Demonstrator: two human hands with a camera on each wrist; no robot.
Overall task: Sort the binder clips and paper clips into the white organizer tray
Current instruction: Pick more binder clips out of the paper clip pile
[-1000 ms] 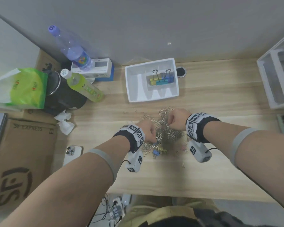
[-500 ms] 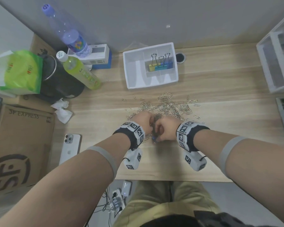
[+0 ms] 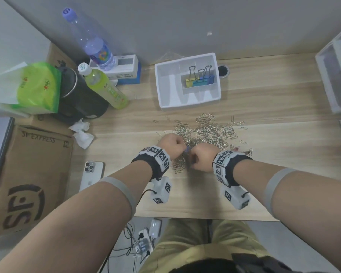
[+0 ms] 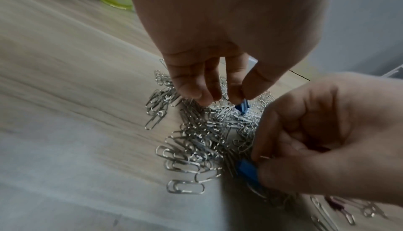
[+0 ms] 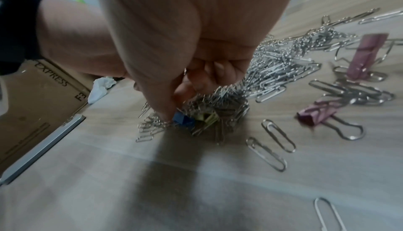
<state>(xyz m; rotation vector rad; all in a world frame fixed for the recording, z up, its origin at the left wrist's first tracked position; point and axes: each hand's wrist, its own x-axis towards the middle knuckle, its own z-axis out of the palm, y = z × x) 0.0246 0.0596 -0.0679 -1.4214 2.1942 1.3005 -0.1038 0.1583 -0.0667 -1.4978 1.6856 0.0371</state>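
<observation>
Both grips are busy at the near edge of the clip pile: the left hand (image 3: 170, 145) pinches a small blue binder clip (image 4: 241, 107) between thumb and forefinger, its other fingers curled down onto the pile, and the right hand (image 3: 202, 157) pinches a second blue binder clip (image 5: 184, 121) between thumb and curled fingers, low against the wood. Under them stretches the pale wood-grain tabletop (image 3: 264, 107). At its left edge lies a brown cardboard box printed with black lettering (image 3: 27, 174). Near the back of the tabletop, beyond the hands, sits the white plastic organizer tray with divided compartments (image 3: 165, 103); one rear compartment on the right holds three binder clips standing side by side, yellow, teal and blue (image 3: 199, 82), with their wire handles upright. Between tray and hands spreads the loose heap of silver wire paper clips (image 3: 205, 131), with strays scattered around it. Left of the tray lean a clear water bottle with a purple cap (image 3: 90, 42) and a yellow-green drink bottle (image 3: 104, 87). A white smartphone (image 3: 91, 175) lies face down near the left forearm. To the right of the right hand, among stray paper clips, lie two pink binder clips (image 5: 316, 112), one nearer, one farther. A yellow-green binder clip (image 5: 207, 118) shows in the heap just beside the right hand's blue one.
</observation>
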